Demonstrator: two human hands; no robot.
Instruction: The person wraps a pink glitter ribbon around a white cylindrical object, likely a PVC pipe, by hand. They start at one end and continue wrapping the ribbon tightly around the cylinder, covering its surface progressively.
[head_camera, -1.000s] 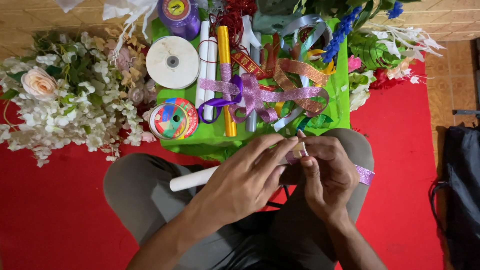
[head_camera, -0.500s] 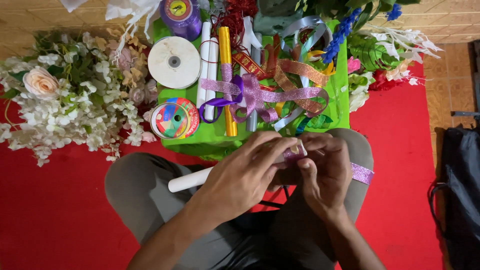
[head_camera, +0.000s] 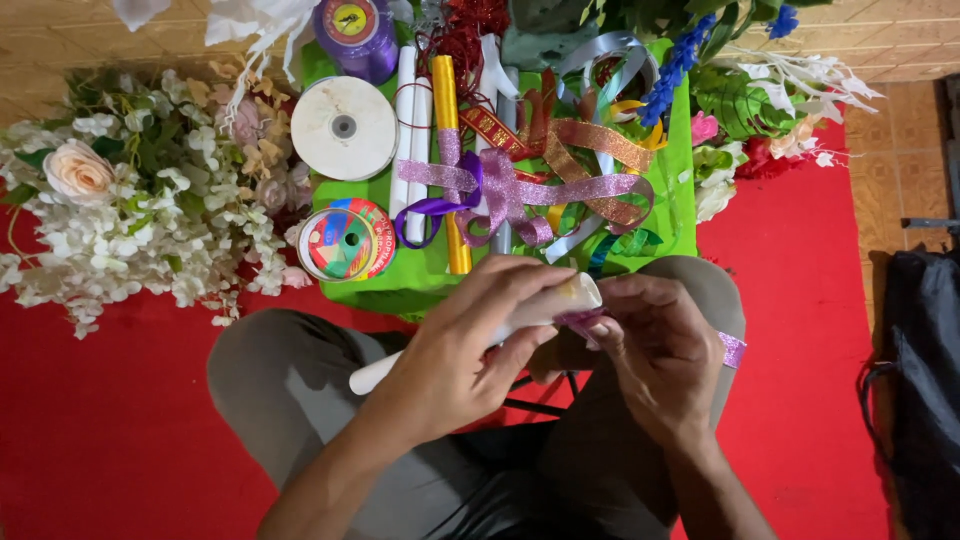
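White tube: (head_camera: 480, 335) pale rolled cylinder, held slantwise above the lap; upper end near the green tabletop edge, lower end poking out below the left wrist toward the left knee.
Left hand: (head_camera: 455, 350) wrapped over the middle of the white tube, grip closed round it, thumb and fingers curled on top.
Right hand: (head_camera: 655, 350) just beside the tube's upper end, fingertips pressed together, pinching a purple glitter ribbon against it.
Purple glitter ribbon: (head_camera: 730, 349) narrow strip; mostly hidden under the right hand, one short length showing past its outer edge over the right knee, another bit at the tube's end.
Green tabletop: (head_camera: 680, 215) bright green surface directly ahead of the knees, crowded with ribbon stock.
White ribbon spool: (head_camera: 343, 127) flat round reel, lying on the tabletop's left part.
Multicoloured spool: (head_camera: 347, 240) smaller reel, near the front left corner, just below the white one.
Gold roll: (head_camera: 450, 130) upright stick shape, centre of tabletop, between white sticks and loose ribbons.
Loose ribbons: (head_camera: 560, 185) tangled purple, orange and silver loops, right of the gold roll.
White flowers: (head_camera: 130, 215) large artificial bunch, on the red floor cloth left of the tabletop.
Red floor cloth: (head_camera: 90, 430) spread under the seated legs.
Black bag: (head_camera: 920, 380) at the far right edge.
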